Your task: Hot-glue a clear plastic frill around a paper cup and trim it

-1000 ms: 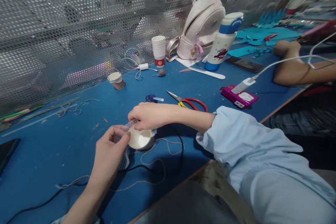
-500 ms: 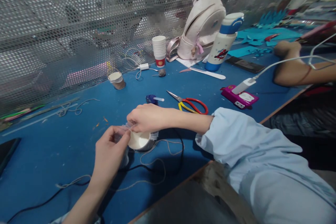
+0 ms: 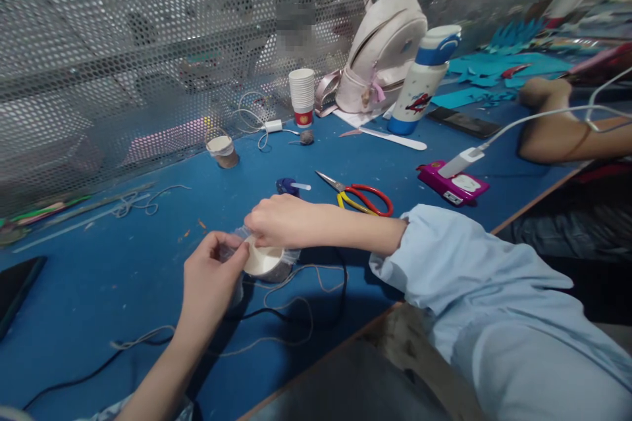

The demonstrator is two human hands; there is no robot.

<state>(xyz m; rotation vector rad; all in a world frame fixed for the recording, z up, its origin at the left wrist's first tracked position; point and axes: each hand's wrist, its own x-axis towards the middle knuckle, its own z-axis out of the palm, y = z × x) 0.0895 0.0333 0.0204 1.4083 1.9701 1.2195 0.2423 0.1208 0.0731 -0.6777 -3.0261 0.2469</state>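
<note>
A paper cup [image 3: 266,260], white inside, sits on the blue table with a sheer, ruffled lace strip [image 3: 293,256] around its rim. My left hand [image 3: 210,276] is closed at the cup's left side, thumb and fingers pinching the lace. Reaching across from the right, my right hand [image 3: 274,220] bends over the far rim; its fingers are closed on the lace there, and the fingertips are partly hidden. Grey twine [image 3: 309,306] lies loose beside the cup, along with a black cord [image 3: 269,311].
Red-and-yellow-handled scissors [image 3: 368,199] and a blue spool-like item [image 3: 287,186] lie beyond my right arm. Farther off stand a wrapped cup [image 3: 224,152], stacked cups [image 3: 303,105], a bottle [image 3: 419,92] and a backpack [image 3: 365,72]. A purple power strip [image 3: 457,184] and another person's arm [image 3: 553,125] are rightward.
The whole view has shifted slightly, so everything appears a little farther right. Both hands keep their hold at the cup's rim, with only slight finger movement.
</note>
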